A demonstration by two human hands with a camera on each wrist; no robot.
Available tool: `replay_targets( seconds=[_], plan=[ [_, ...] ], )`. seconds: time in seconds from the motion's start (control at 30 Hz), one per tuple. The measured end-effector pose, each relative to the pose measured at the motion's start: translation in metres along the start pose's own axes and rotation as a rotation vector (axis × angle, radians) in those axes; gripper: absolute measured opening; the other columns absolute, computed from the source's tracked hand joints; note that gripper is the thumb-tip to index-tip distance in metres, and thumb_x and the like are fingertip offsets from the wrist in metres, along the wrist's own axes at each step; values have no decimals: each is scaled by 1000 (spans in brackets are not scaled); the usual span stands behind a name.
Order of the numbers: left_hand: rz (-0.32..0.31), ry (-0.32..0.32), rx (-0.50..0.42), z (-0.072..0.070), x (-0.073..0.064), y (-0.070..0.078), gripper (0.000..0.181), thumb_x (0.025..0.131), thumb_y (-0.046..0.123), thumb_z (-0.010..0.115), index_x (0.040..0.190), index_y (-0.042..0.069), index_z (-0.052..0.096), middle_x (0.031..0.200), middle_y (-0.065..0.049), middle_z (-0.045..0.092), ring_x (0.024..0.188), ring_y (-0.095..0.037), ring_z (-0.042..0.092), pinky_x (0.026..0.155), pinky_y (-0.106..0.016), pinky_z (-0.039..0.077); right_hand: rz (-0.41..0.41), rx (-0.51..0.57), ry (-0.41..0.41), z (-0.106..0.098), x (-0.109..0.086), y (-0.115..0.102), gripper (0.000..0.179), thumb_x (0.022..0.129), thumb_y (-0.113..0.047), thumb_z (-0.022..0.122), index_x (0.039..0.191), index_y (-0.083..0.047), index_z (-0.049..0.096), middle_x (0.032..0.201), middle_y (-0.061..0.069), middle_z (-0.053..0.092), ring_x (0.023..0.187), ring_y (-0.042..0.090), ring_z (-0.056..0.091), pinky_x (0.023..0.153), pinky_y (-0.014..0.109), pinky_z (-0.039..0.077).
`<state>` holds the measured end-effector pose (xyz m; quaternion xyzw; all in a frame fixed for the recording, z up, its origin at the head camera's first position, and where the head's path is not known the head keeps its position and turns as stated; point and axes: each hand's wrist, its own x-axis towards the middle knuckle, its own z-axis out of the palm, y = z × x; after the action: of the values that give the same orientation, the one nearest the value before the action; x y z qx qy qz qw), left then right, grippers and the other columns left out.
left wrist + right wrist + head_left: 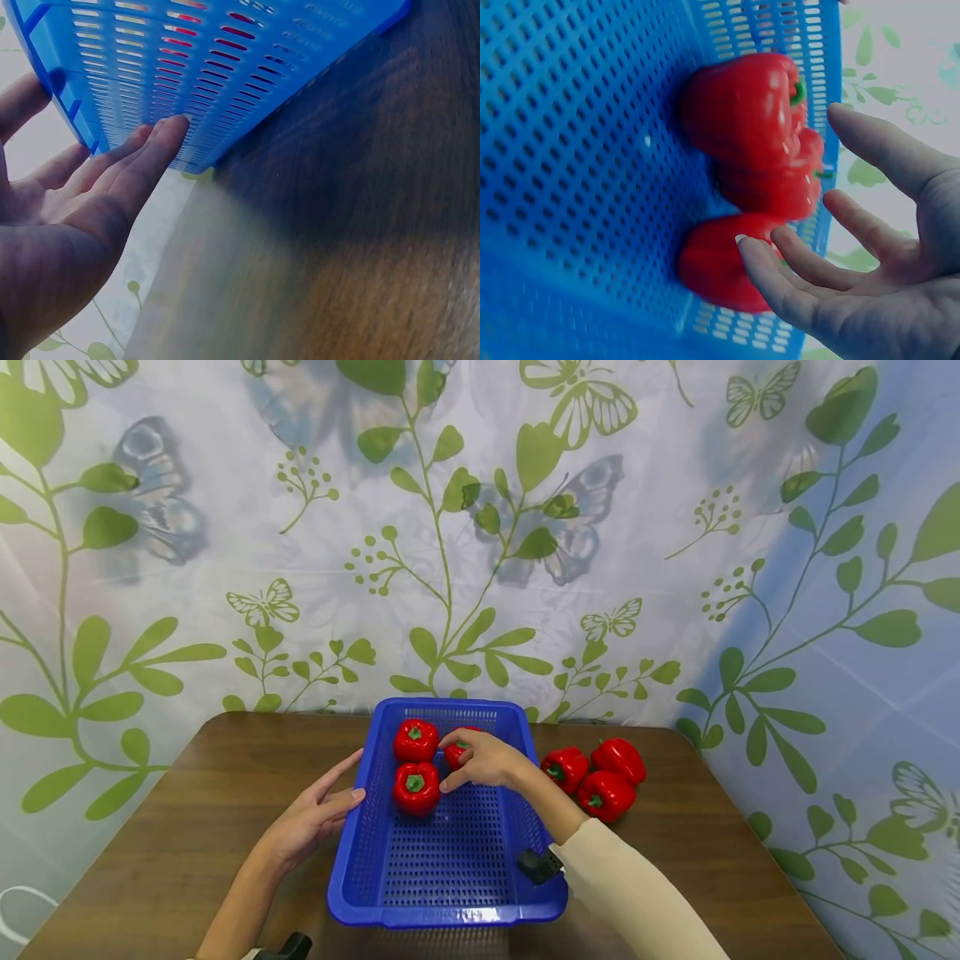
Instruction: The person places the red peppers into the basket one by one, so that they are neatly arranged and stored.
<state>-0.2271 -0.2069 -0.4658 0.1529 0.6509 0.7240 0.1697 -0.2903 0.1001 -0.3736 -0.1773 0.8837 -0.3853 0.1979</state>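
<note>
A blue plastic basket [442, 916] with perforated walls stands on the table. Three red bell peppers are inside: a front bell pepper [405, 802], one behind it [411, 747], and a bell pepper [720, 262] beside them, partly hidden by my right hand in the head view. My right hand [483, 760] hovers over that last pepper, its fingers spread and loosely bent; the right wrist view shows nothing gripped. My left hand [311, 818] rests against the basket's left side, thumb at the rim and straight fingers [150, 161] along the outer wall.
Several more peppers lie on the wooden table [225, 793] right of the basket: a left bell pepper [566, 767], a back one [621, 760] and a front one [607, 797]. A curtain [480, 568] with leaf and butterfly prints hangs behind the table.
</note>
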Motion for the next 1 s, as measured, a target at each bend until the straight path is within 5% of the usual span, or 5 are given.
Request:
replay_targets(
  seconds=[0.63,1.0],
  plan=[
    [0,7,-14,6,-5,-2,70,107,18,50,165,23,12,146,-25,55,127,-39,62,100,-39,56,16,-86,93,-48,-41,9,68,76,-26,89,137,-24,59,135,15,61,128,36,57,92,50,55],
    [-5,25,7,11,-6,-1,70,107,20,51,165,24,12,149,-27,51,128,-41,61,100,-41,56,25,-131,109,-70,-60,25,68,80,-28,86,140,-21,56,137,21,60,131,37,55,95,52,54]
  ],
)
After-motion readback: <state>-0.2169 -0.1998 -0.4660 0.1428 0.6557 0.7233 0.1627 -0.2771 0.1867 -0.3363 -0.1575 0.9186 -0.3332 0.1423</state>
